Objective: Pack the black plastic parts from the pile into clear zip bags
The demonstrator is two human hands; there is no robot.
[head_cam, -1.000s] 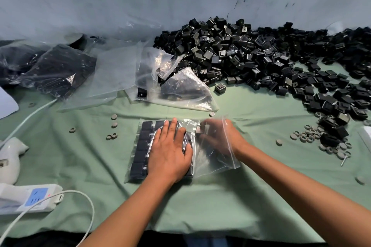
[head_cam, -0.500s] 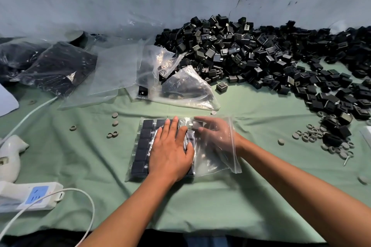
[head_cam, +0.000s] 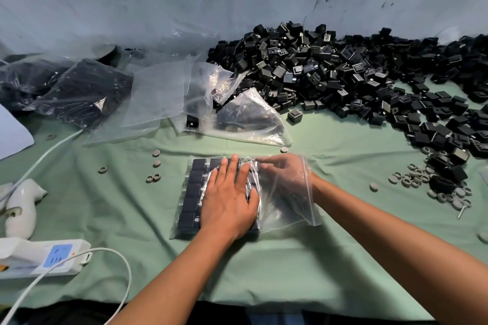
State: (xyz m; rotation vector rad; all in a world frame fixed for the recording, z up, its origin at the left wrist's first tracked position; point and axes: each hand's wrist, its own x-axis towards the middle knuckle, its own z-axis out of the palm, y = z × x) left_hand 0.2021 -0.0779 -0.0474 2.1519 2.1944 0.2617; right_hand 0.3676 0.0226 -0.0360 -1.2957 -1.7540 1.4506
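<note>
Head view. A clear zip bag (head_cam: 287,206) lies flat on the green cloth (head_cam: 303,258), its mouth toward the right. The left half holds black parts (head_cam: 191,194) set in neat rows; the right half is slack film. The left hand (head_cam: 228,199) lies palm down on the bag with fingers straight and spread, pressing the rows flat and gripping nothing. The right hand (head_cam: 284,175) is inside the bag, seen through the film, its fingers at the near edge of the rows; whether they pinch a part or merely nudge one cannot be told through the glare. The pile (head_cam: 343,79) of loose parts lies well apart, behind and to the right, along the wall. Empty bags (head_cam: 158,97) and filled bags (head_cam: 84,92) lie behind on the left. Grey rings (head_cam: 414,181) are scattered right of the bag, a power strip (head_cam: 45,256) sits at the left edge.

Handling, as judged: each part looks small, rigid and light, safe to pinch by its sides. The bag is thin, limp and slippery and gives no support, so the rows will likely shift if lifted by one corner. Hold it flat from above while filling, then take it by the stiffer zip strip.
</note>
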